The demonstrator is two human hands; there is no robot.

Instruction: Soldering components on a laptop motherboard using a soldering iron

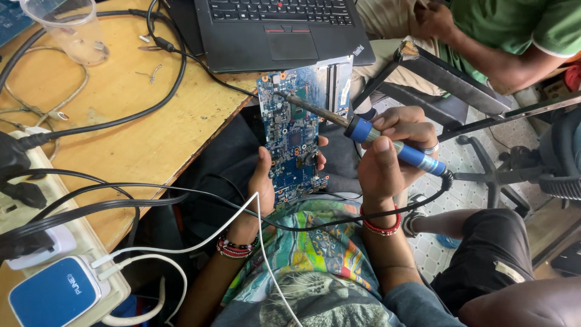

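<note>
My left hand (264, 181) grips the lower left edge of a blue circuit board (293, 136) and holds it upright over my lap. My right hand (387, 154) is closed around the blue handle of a soldering iron (363, 130). The iron's dark metal tip reaches up and left to the board's upper part, near its top edge. A black cord runs from the iron's rear end down across my lap. Beaded bands circle both wrists.
A wooden table (139, 133) on the left carries a black laptop (278, 30), a clear plastic cup (66, 27), black cables and a power strip (54, 254) with a blue-topped charger. Another person in a green shirt (520, 27) sits beyond, by a black chair frame (448, 79).
</note>
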